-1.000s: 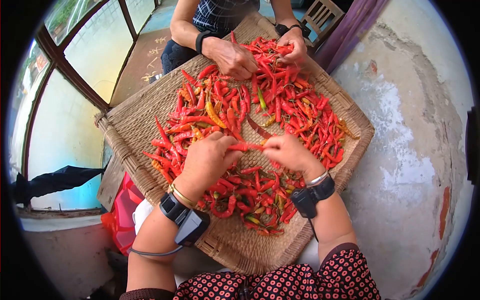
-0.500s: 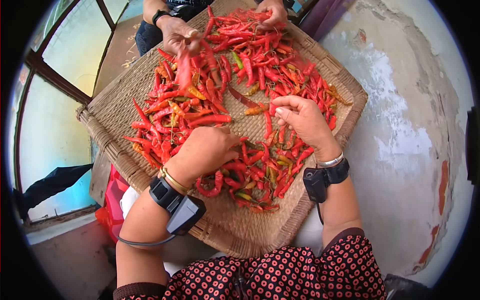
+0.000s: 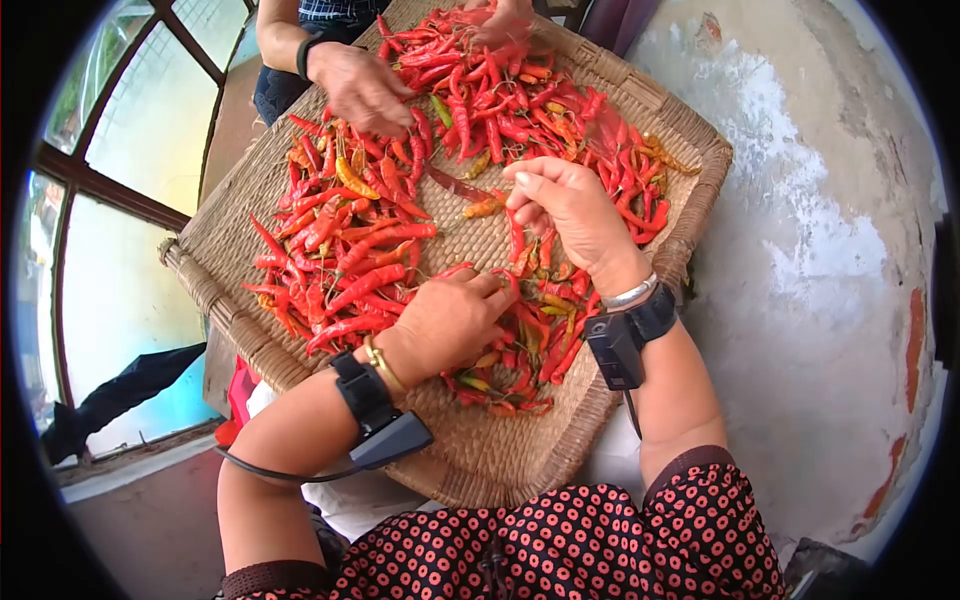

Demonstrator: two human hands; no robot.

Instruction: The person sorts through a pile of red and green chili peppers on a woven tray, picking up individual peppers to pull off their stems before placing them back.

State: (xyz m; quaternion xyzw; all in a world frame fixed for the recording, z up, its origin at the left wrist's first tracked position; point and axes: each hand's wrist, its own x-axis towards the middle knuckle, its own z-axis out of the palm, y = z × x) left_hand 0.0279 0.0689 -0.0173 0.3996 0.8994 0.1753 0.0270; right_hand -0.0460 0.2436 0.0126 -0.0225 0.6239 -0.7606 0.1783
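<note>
Red chili peppers (image 3: 350, 250) lie heaped on a square woven tray (image 3: 490, 460), with a few green and orange ones among them. My left hand (image 3: 455, 320) rests over the near heap, its fingers curled down among the peppers. What its fingertips grip is hidden. Right of the tray's middle, my right hand (image 3: 580, 220) hovers with thumb and fingers drawn together. Anything between them is too small to make out. A red pepper (image 3: 516, 238) shows just below those fingers, beside an orange-brown one (image 3: 484, 207).
Across the tray, another person's hand (image 3: 362, 88) reaches over the left heap; their other hand (image 3: 502, 22) is at the far peppers. A bare plaster wall (image 3: 790, 300) stands close on the right. Windows (image 3: 150, 110) and a black umbrella (image 3: 120, 395) are on the left.
My left hand has moved right over the near peppers. My right hand has shifted slightly left and up. The other person's hand has dropped to the left heap, without the peppers it held.
</note>
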